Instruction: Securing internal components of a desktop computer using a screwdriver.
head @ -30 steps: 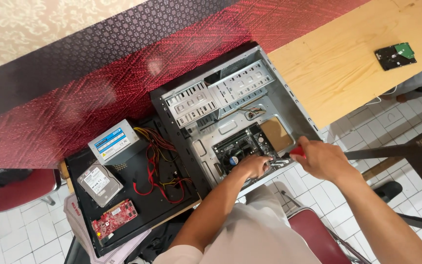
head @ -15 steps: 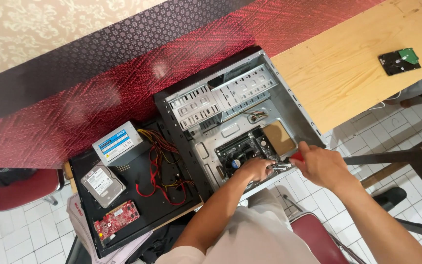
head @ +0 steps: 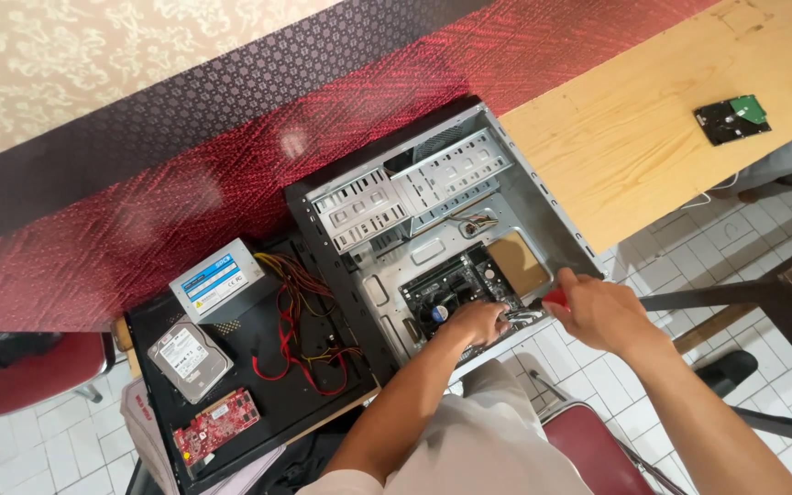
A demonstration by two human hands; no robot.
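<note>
There, inside the open computer case (head: 433,229) that lay on its side, the left hand (head: 477,321) rested with fingers curled down on the dark motherboard (head: 446,289), while the right hand (head: 602,312) was closed around the red handle of a screwdriver (head: 543,307) whose shaft pointed left toward the left hand's fingertips; whether the tip touched anything I could not tell. Left of the case, a black panel (head: 323,403) carried a grey power supply (head: 217,282) with red and yellow cables (head: 295,339), a hard drive (head: 190,357) and a red expansion card (head: 217,426), and another hard drive (head: 731,119) lay well apart on the wooden table (head: 634,137).
</note>
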